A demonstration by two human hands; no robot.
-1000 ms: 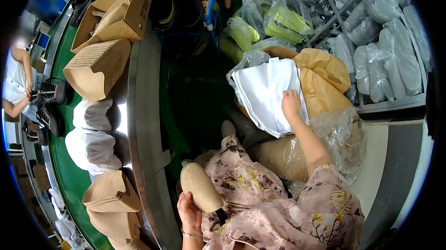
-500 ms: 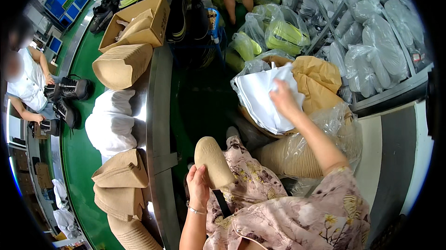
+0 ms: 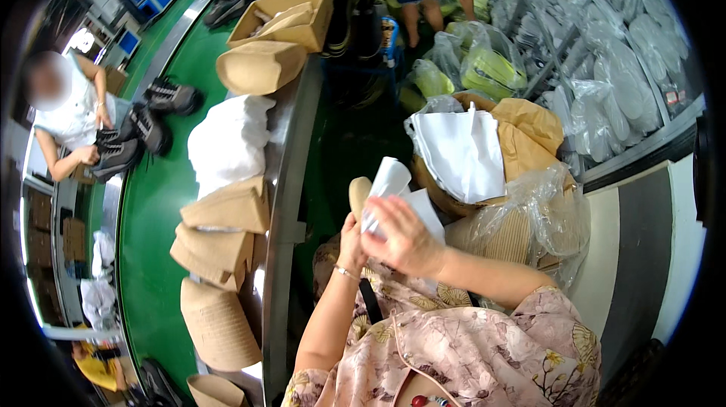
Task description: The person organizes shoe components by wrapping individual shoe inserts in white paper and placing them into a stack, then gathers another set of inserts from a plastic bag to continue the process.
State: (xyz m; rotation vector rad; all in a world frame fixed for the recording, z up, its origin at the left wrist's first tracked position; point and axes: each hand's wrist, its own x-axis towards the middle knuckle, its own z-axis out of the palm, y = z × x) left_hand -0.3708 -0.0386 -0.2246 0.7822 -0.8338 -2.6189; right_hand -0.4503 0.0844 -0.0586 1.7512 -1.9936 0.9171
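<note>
In front of my lap, my left hand (image 3: 351, 247) is closed on a tan molded-pulp shoe insert (image 3: 358, 192), whose rounded end stands up above the fingers. My right hand (image 3: 407, 239) presses a white paper sheet (image 3: 391, 176) against the insert's right side. The sheet is partly curled, and one flap spreads out behind the right hand. My right fingertips are blurred and overlap the insert's lower part. Just beyond, a stack of white sheets (image 3: 461, 154) lies in a plastic-lined container. Beside it, nested tan inserts (image 3: 491, 237) sit inside a clear plastic bag (image 3: 556, 218).
Along the left bench edge (image 3: 283, 165) stand tan insert stacks (image 3: 219, 324), white-wrapped pieces (image 3: 231, 146) and a cardboard box (image 3: 314, 14). Across the green belt (image 3: 151, 256), another person (image 3: 72, 108) handles dark shoes (image 3: 121, 150). Bagged grey pieces (image 3: 612, 97) fill a rack at right.
My right hand has come from the white stack back to my left hand, bringing a sheet to the insert. The view has shifted, and the other person's hands have moved on the shoes.
</note>
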